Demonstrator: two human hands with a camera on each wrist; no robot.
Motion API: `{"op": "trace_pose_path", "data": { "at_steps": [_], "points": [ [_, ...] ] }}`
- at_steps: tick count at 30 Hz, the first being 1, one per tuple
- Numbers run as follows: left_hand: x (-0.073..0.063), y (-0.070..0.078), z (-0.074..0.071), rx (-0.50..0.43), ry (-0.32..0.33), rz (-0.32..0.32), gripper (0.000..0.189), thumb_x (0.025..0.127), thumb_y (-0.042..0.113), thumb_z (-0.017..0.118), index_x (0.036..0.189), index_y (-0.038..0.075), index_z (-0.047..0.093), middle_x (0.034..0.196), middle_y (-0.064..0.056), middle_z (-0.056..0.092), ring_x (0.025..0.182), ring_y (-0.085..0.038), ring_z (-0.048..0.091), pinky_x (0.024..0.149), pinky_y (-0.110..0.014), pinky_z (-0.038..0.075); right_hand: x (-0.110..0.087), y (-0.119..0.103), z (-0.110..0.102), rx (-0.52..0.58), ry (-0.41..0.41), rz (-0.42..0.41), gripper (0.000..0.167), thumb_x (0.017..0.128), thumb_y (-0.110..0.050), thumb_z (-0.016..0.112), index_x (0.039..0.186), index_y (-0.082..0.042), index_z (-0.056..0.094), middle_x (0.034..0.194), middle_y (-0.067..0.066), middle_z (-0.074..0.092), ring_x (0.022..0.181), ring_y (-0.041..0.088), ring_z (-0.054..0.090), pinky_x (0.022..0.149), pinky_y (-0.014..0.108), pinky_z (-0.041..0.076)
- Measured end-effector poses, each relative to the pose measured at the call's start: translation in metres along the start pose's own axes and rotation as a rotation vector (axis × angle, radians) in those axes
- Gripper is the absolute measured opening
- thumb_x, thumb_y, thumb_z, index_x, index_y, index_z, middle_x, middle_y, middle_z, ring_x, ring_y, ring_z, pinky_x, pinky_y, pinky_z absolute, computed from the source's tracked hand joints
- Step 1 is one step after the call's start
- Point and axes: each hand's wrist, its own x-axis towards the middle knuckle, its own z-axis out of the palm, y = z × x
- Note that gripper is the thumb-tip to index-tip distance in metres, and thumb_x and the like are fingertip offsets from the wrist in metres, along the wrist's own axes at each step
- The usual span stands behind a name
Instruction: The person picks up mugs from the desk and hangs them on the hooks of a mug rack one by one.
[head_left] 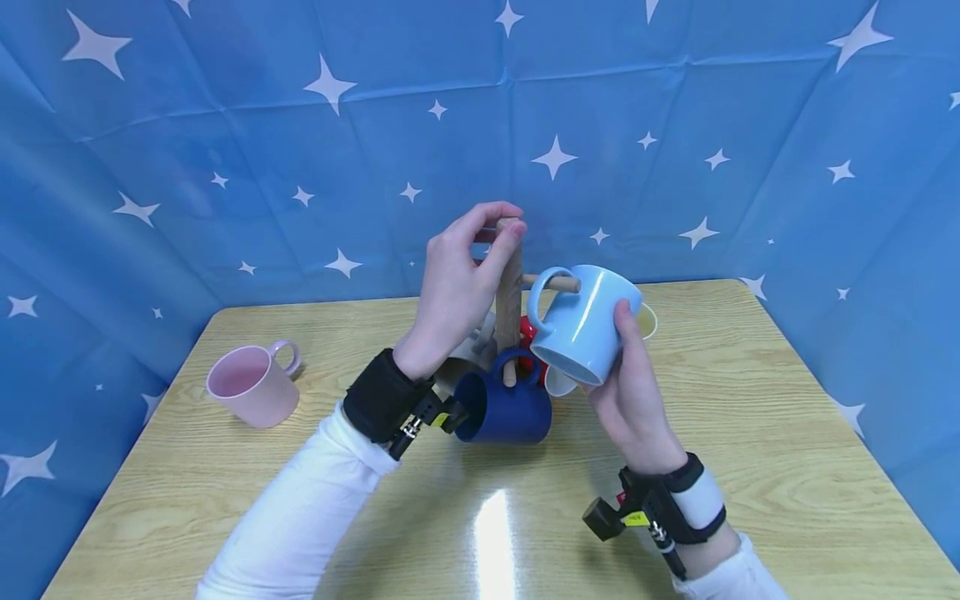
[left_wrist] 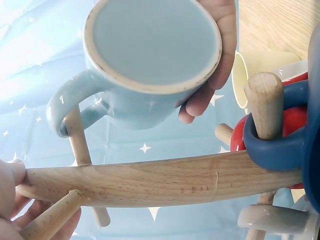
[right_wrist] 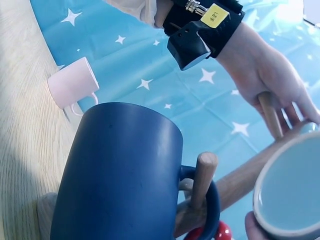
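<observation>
My left hand (head_left: 453,287) pinches the top of a wooden mug tree (head_left: 507,304) between thumb and fingers. In my right hand (head_left: 630,408) is a light blue mug (head_left: 588,325), tilted, with fingers on its far side and the thumb along its wall. An upper peg (left_wrist: 79,140) of the tree passes through the handle loop of this mug. Lower down, a dark blue mug (head_left: 517,417) hangs by its handle on a front peg. Behind it, partly hidden, are a red mug (left_wrist: 295,120), a greyish white mug (left_wrist: 272,218) and a pale yellow mug (left_wrist: 241,80).
A pink mug (head_left: 258,392) stands on the wooden table (head_left: 360,533) at the left, its handle turned to the right. A blue cloth with white stars (head_left: 420,142) hangs behind the table. Another bare upper peg (left_wrist: 55,215) sticks out by my left hand.
</observation>
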Motion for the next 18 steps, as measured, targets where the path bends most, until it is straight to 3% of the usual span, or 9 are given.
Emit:
{"op": "trace_pose_path", "data": {
  "at_steps": [12, 18],
  "points": [
    [0.0009, 0.0004, 0.0002, -0.006, 0.003, -0.002, 0.027, 0.109, 0.025, 0.059, 0.128, 0.009, 0.070, 0.114, -0.009, 0.074, 0.111, -0.023, 0.068, 0.077, -0.030, 0.058, 0.0051, -0.0003, 0.0027, 0.044, 0.014, 0.020, 0.077, 0.108, -0.063, 0.038, 0.166, -0.040, -0.006, 0.171, 0.002, 0.023, 0.156, 0.025, 0.034, 0.134, 0.053, 0.022],
    [0.0014, 0.0000, 0.0002, -0.002, 0.004, -0.002, 0.028, 0.109, 0.025, 0.059, 0.128, 0.009, 0.070, 0.114, -0.009, 0.074, 0.111, -0.023, 0.069, 0.077, -0.030, 0.058, 0.0084, 0.0012, 0.0041, 0.038, 0.004, 0.021, 0.073, 0.108, -0.063, 0.037, 0.167, -0.037, 0.003, 0.169, 0.001, 0.030, 0.153, 0.021, 0.040, 0.133, 0.046, 0.026]
  ]
}}
